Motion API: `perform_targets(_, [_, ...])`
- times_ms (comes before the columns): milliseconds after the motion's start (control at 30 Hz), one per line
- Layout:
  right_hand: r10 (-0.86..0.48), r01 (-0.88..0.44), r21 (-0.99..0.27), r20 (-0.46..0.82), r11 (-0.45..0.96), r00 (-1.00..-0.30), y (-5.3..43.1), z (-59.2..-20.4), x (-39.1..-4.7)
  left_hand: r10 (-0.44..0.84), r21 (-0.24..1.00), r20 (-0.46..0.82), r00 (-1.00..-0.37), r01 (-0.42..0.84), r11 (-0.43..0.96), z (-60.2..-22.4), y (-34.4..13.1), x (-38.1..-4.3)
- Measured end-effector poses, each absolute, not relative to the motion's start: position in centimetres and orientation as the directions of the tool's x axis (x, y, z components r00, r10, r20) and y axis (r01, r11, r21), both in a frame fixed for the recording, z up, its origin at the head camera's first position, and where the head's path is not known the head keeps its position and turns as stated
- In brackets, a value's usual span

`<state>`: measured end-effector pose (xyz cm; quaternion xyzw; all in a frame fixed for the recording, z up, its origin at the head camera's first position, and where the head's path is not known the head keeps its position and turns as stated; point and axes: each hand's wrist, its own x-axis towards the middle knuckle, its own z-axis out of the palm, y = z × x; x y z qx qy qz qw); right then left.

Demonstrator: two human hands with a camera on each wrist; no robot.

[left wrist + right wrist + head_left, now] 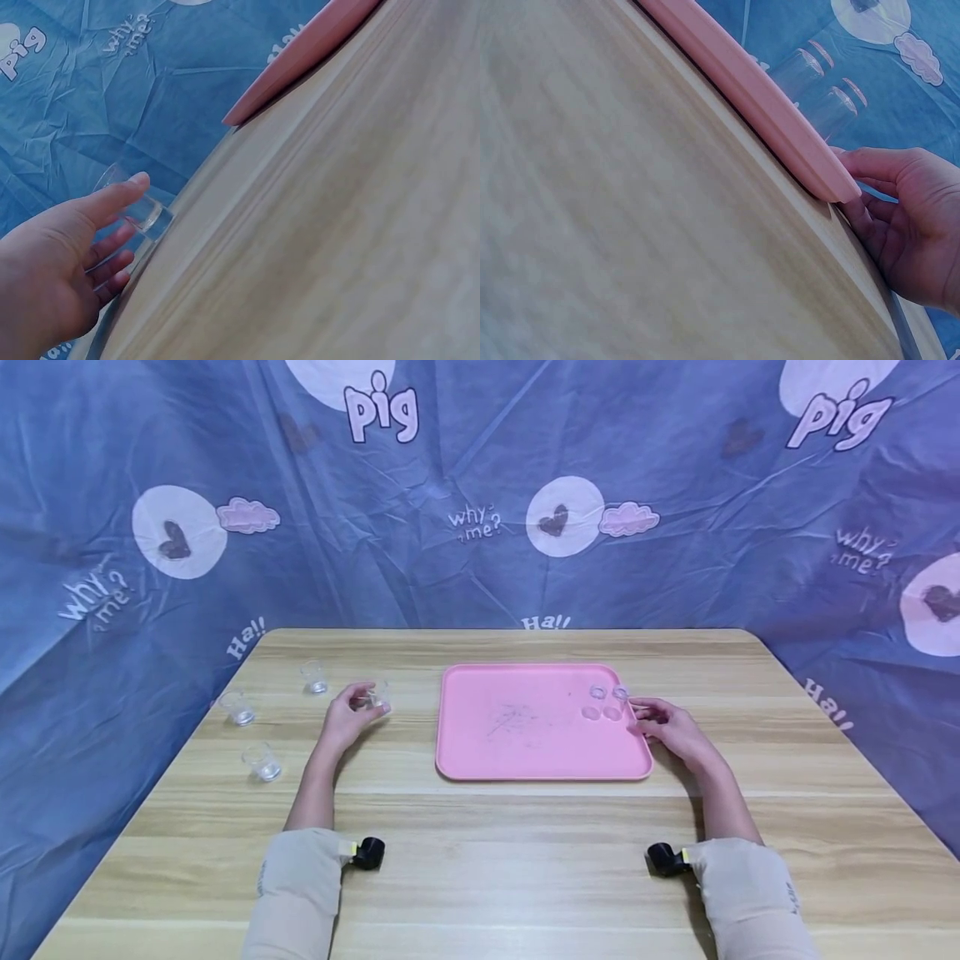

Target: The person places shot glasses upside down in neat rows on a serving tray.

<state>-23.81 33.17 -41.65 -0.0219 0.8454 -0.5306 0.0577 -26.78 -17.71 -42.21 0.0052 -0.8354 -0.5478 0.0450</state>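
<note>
The site is a tabletop recording station, screened by a blue printed cloth (pixel 450 452); the type of room cannot be determined. Indicators are the wood-grain table (pixel 495 868), the black wrist cameras (pixel 368 853), and wrinkled fabric bearing hearts, clouds and the lettering "pig" and "why me?".

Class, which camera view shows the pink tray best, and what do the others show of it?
The head view: it shows the pink tray from above, with nearly its whole rim, the right hand covering a little. Both wrist views look side-on and show only part of its outer wall, cropped at the picture's edge.
</note>
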Motion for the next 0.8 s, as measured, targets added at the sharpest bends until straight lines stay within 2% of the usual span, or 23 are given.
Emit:
perform_targets(367, [-0.096, 0.020, -0.909, -0.066, 0.415, -0.993, 33.05, -41.71, -23.79, -0.028, 0.848, 0.174, -0.984, 0.135, 0.513, -42.74, -17.26, -26.63])
perform_targets(567, [-0.112, 0.007, -0.914, -0.057, 0.405, -0.992, 32.94, -41.65, -23.78, -0.028, 0.787, 0.164, -0.986, 0.113, 0.606, -42.69, -17.30, -26.41])
perform_targets(800, [-0.114, 0.008, -0.913, -0.060, 0.407, -0.992, 33.07, -41.60, -23.72, -0.029, 0.760, 0.161, -0.986, 0.105, 0.642, -42.80, -17.33, -26.65])
